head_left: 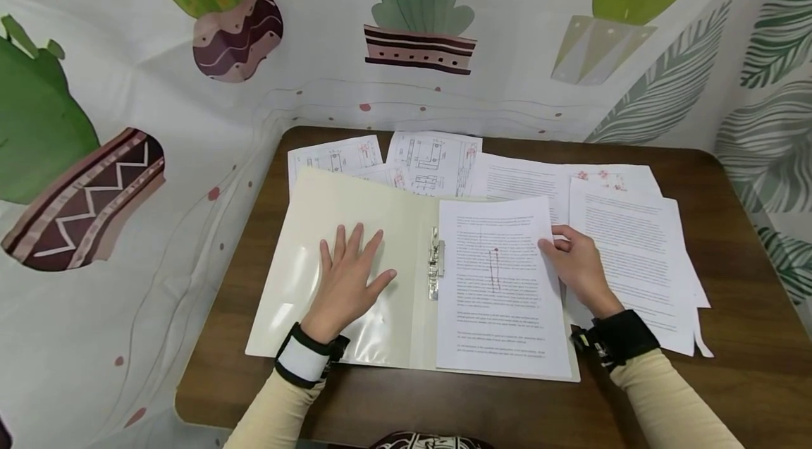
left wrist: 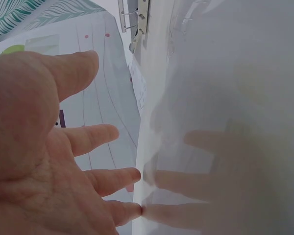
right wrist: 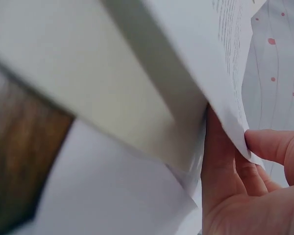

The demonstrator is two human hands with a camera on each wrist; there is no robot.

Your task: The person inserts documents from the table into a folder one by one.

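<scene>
An off-white ring binder (head_left: 380, 223) lies spread wide on the table, with a metal clip (head_left: 434, 273) along its middle. Over its glossy left cover, my left hand (head_left: 345, 287) spreads its fingers; in the left wrist view, at least one fingertip (left wrist: 134, 210) meets the shiny surface. A printed sheet (head_left: 491, 336) with red marks covers the binder's right side, beside the clip. My right hand (head_left: 580, 269) pinches the sheet's right edge, thumb (right wrist: 269, 144) on the printed face and fingers beneath. Whether more sheets lie under it, I cannot tell.
Behind the binder lie technical drawings (head_left: 434, 160) and a text page (head_left: 523, 177). More printed pages (head_left: 634, 266) overlap to the right of my right hand. The brown wooden table (head_left: 482, 407) ends at a patterned fabric backdrop (head_left: 507, 103).
</scene>
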